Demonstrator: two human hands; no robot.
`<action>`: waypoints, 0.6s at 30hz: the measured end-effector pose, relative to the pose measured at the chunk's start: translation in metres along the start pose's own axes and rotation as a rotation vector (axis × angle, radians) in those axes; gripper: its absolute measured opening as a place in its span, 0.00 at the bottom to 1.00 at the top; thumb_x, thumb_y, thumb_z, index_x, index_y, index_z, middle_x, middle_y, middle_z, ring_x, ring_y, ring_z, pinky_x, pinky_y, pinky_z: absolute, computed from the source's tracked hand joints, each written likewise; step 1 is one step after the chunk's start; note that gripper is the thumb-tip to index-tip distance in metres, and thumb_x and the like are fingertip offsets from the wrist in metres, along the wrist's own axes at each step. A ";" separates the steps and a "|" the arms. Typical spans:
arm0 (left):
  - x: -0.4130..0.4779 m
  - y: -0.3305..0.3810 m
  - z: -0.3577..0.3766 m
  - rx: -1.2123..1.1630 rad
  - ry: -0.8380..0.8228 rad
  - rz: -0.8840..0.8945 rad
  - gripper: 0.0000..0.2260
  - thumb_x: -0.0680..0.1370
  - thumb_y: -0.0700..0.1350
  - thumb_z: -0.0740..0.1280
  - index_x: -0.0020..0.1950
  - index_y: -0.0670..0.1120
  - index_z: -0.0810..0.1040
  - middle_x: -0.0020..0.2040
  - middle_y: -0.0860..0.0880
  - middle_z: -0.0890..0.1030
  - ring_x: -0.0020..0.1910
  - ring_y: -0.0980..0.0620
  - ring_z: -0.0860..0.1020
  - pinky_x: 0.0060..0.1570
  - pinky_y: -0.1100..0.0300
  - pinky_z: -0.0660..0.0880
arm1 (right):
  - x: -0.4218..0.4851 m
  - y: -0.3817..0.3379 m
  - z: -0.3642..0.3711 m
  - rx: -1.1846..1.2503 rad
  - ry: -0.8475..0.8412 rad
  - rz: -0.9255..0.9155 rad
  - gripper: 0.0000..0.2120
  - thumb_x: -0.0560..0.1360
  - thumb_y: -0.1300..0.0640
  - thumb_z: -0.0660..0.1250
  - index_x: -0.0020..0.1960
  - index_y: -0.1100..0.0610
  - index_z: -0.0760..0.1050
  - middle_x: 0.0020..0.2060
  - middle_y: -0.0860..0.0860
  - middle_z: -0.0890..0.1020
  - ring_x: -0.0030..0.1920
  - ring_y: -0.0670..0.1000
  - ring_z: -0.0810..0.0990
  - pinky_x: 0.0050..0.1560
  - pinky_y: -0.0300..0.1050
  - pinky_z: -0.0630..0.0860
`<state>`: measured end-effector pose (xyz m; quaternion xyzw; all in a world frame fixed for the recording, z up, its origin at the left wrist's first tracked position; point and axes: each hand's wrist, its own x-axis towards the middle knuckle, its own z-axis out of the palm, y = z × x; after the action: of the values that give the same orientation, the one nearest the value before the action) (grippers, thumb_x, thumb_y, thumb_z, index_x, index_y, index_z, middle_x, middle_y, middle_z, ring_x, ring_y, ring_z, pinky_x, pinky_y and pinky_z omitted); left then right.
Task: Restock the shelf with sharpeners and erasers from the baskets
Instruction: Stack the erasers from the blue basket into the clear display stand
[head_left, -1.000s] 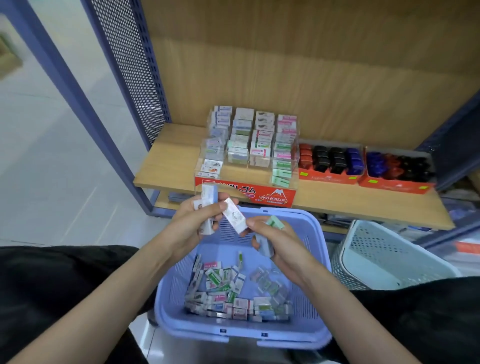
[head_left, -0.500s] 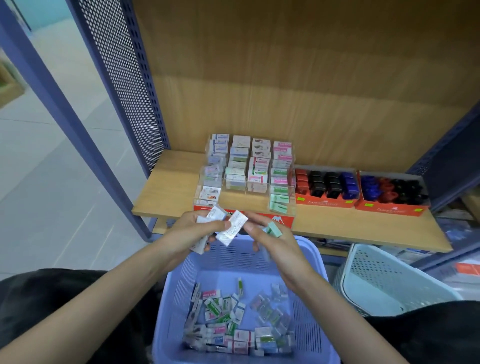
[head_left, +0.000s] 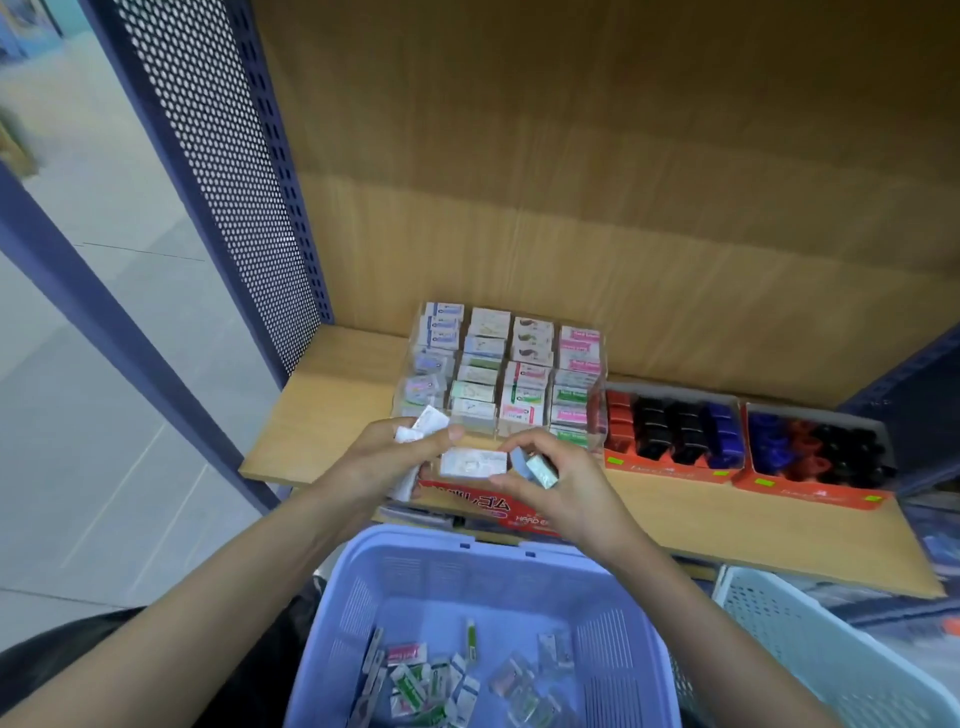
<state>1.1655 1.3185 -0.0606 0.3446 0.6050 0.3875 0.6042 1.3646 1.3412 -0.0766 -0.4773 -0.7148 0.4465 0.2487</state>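
RISK: a drop into the blue basket (head_left: 400, 587) below my wrists | CAUSE: left hand (head_left: 384, 460) curled round a loose clutch of erasers (head_left: 427, 422), right hand (head_left: 569, 491) pinching two more, one white eraser (head_left: 472, 462) shared between them | AROUND: display box (head_left: 467, 500) just beyond my fingers, rows nearly full, tight slots; sharpener trays (head_left: 670, 470) to my right

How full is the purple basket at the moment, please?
Nearly empty: the purple basket holds only a loose scatter of wrapped erasers on its floor, walls bare above them.
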 end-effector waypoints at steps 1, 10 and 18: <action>0.006 0.000 -0.003 -0.046 0.030 -0.021 0.14 0.72 0.49 0.73 0.50 0.39 0.81 0.40 0.41 0.82 0.36 0.49 0.77 0.36 0.59 0.75 | 0.013 0.006 -0.001 -0.009 0.054 0.010 0.09 0.71 0.54 0.73 0.49 0.51 0.75 0.40 0.42 0.76 0.33 0.38 0.72 0.34 0.31 0.66; 0.023 0.000 -0.015 -0.164 0.137 -0.060 0.10 0.75 0.36 0.67 0.54 0.43 0.71 0.36 0.46 0.76 0.30 0.53 0.73 0.26 0.60 0.69 | 0.143 0.075 0.005 -0.475 0.291 0.004 0.18 0.72 0.50 0.71 0.58 0.59 0.78 0.58 0.55 0.72 0.48 0.54 0.78 0.51 0.44 0.75; 0.026 0.002 -0.015 -0.157 0.162 -0.046 0.10 0.75 0.36 0.67 0.54 0.43 0.71 0.36 0.47 0.77 0.29 0.55 0.76 0.27 0.62 0.72 | 0.175 0.096 0.027 -0.763 0.375 -0.065 0.16 0.57 0.57 0.82 0.41 0.58 0.83 0.41 0.56 0.76 0.31 0.56 0.77 0.37 0.46 0.77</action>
<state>1.1491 1.3413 -0.0709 0.2497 0.6273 0.4467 0.5871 1.3140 1.5030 -0.1864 -0.5851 -0.7860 0.0474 0.1938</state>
